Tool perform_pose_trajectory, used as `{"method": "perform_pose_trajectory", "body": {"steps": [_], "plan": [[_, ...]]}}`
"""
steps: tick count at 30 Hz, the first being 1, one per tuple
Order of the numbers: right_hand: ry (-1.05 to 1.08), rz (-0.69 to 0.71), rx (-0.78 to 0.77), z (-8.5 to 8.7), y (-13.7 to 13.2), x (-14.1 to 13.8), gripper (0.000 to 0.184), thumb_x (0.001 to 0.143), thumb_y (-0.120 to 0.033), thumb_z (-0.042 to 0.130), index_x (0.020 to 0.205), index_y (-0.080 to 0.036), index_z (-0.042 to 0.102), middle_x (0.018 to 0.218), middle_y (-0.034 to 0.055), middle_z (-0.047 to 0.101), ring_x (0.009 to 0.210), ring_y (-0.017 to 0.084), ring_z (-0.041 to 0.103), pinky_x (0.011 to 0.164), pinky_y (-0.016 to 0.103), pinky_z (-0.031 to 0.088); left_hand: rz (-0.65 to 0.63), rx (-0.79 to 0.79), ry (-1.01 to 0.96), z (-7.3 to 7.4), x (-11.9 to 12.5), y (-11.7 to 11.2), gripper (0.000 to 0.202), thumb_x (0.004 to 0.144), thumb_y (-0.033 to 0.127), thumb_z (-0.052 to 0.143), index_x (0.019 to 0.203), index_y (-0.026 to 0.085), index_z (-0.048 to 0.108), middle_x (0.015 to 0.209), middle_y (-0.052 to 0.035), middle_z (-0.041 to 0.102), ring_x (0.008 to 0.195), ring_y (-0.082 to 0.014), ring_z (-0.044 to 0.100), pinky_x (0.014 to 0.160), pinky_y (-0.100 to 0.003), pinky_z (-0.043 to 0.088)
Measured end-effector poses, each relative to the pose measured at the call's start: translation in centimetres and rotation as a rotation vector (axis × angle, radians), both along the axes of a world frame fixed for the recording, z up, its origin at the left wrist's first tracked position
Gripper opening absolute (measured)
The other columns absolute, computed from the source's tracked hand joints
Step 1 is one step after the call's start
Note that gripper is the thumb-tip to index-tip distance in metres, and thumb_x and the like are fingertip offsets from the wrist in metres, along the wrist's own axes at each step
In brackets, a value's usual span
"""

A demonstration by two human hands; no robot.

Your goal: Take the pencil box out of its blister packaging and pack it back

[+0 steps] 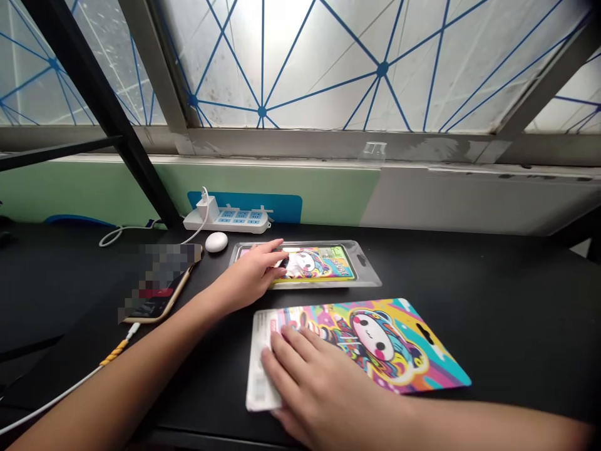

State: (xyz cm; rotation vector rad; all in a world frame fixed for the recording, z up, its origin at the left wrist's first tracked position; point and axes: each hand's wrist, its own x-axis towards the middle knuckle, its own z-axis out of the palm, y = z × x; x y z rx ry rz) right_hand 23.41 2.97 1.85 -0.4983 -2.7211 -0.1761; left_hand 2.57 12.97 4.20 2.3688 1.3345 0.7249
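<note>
A clear plastic blister tray (369, 272) lies on the black table, with a colourful flat piece (323, 263) printed with a cartoon bear inside it. My left hand (253, 272) reaches over the tray's left part, fingers stretched out and apart, their tips on or just above the printed piece. Closer to me is a bright printed backing card (399, 351) with a hanging slot and a white left end. My right hand (323, 382) grips that card by its near left part, fingers across the top and the thumb partly hidden at the near edge.
A phone (164, 288) with a charging cable (113, 354) lies at left. Behind it are a small white round case (216, 242) and a white power strip (239, 219) with a plugged-in charger. A black slanted post (141, 169) stands at back left, before the windows.
</note>
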Motion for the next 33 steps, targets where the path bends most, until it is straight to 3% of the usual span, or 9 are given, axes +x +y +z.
{"method": "perform_pose_trajectory", "body": {"steps": [4,6,10,16,21,25,28,30,33], "plan": [[0.006,0.009,-0.385,0.9,3.3,-1.4,0.044,0.102,-0.037,0.048,0.135,-0.013,0.062,0.139,0.0140,0.066,0.133,0.026,0.055,0.116,0.040,0.041,0.035,0.019,-0.202,0.4,0.9,-0.9,0.036,0.103,0.028,0.047,0.130,0.020,0.068,0.151,-0.0099,0.056,0.138,-0.0268,0.055,0.115,-0.041,0.045],[-0.004,0.015,-0.487,1.2,4.2,-0.9,0.044,0.103,-0.036,0.047,0.140,-0.016,0.060,0.150,0.0106,0.058,0.143,0.024,0.046,0.123,0.038,0.030,0.017,0.058,-0.172,0.5,0.6,-0.9,0.032,0.102,0.029,0.051,0.127,0.021,0.070,0.146,-0.0096,0.061,0.134,-0.0271,0.058,0.113,-0.043,0.047],[-0.083,0.015,-0.575,1.3,4.5,0.3,0.050,0.105,-0.039,0.041,0.150,-0.017,0.051,0.161,0.0081,0.045,0.151,0.025,0.035,0.128,0.041,0.016,-0.041,0.074,0.070,0.3,-0.5,-0.3,0.034,0.097,0.034,0.063,0.128,0.022,0.070,0.144,-0.0114,0.062,0.137,-0.0317,0.052,0.117,-0.054,0.040],[-0.114,0.002,-0.633,1.1,4.6,0.5,0.058,0.106,-0.051,0.038,0.154,-0.019,0.046,0.164,0.0074,0.039,0.154,0.027,0.028,0.129,0.044,0.013,0.093,-0.069,0.131,0.5,-0.1,-0.5,0.048,0.093,0.044,0.068,0.136,0.023,0.065,0.152,-0.0118,0.053,0.143,-0.0316,0.044,0.119,-0.051,0.038],[-0.113,-0.003,-0.532,0.3,4.9,0.0,0.063,0.105,-0.056,0.039,0.152,-0.016,0.047,0.162,0.0109,0.043,0.152,0.030,0.031,0.127,0.046,0.020,0.142,-0.024,0.192,0.2,0.6,-0.8,0.047,0.095,0.041,0.065,0.137,0.020,0.064,0.152,-0.0142,0.053,0.143,-0.0332,0.044,0.119,-0.053,0.037],[-0.035,0.024,-0.309,-0.1,5.0,-0.8,0.055,0.106,-0.048,0.042,0.140,-0.008,0.057,0.147,0.0162,0.059,0.140,0.030,0.048,0.119,0.042,0.034,0.122,0.018,0.204,-0.1,0.3,-0.2,0.046,0.097,0.042,0.062,0.137,0.019,0.064,0.152,-0.0151,0.053,0.142,-0.0334,0.045,0.118,-0.054,0.037],[-0.034,0.103,-0.144,0.1,5.1,-1.2,0.042,0.108,-0.037,0.040,0.119,-0.007,0.067,0.118,0.0141,0.072,0.110,0.028,0.063,0.095,0.040,0.049,0.106,0.042,0.195,-0.3,-0.2,0.3,0.046,0.097,0.043,0.062,0.137,0.020,0.064,0.151,-0.0143,0.054,0.141,-0.0336,0.046,0.118,-0.054,0.037],[-0.030,0.140,-0.068,0.3,5.1,-1.3,0.037,0.108,-0.033,0.040,0.111,-0.009,0.069,0.101,0.0100,0.073,0.091,0.025,0.063,0.077,0.039,0.049,0.092,0.057,0.192,-0.4,-0.3,0.4,0.046,0.098,0.044,0.061,0.137,0.020,0.064,0.151,-0.0141,0.054,0.141,-0.0336,0.046,0.118,-0.054,0.037],[0.001,0.159,-0.008,0.4,5.3,-1.3,0.034,0.107,-0.032,0.042,0.106,-0.011,0.069,0.092,0.0073,0.071,0.082,0.023,0.060,0.069,0.039,0.044,0.077,0.063,0.194,-0.4,-0.5,0.4,0.046,0.099,0.044,0.060,0.138,0.020,0.064,0.152,-0.0140,0.053,0.141,-0.0335,0.045,0.119,-0.054,0.036]]}}
